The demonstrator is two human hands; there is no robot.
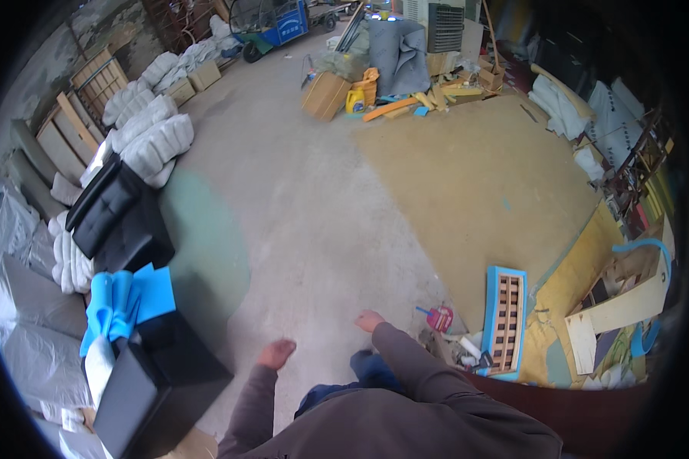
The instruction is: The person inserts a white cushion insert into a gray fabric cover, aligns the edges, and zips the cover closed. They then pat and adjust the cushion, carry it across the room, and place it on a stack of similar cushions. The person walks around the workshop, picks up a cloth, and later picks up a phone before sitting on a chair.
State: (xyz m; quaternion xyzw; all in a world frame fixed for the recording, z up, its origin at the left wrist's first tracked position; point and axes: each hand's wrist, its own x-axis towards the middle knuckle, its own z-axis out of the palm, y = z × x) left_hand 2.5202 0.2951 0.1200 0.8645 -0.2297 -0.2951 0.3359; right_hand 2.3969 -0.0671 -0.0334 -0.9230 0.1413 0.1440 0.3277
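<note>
My left hand [276,353] hangs over the concrete floor in front of my body, fingers curled in, with nothing seen in it. Ahead and to its right is my right hand [370,320], also loosely closed and holding nothing that I can see. Neither hand touches anything. Nearest my right hand are a pink dustpan-like item [439,318] on the floor and a slatted wooden frame edged with blue foam [505,321]. Off to the left of my left hand stands a black upholstered block [142,394] with blue foam sheets [130,300] on it.
A black tufted seat [122,218] and white wrapped bundles [149,138] line the left side. A tan board or sheet [475,168] covers the floor at right. Wood scraps [620,298] pile up along the right edge. A cardboard box [327,96] and a blue three-wheeler [272,27] stand farther off.
</note>
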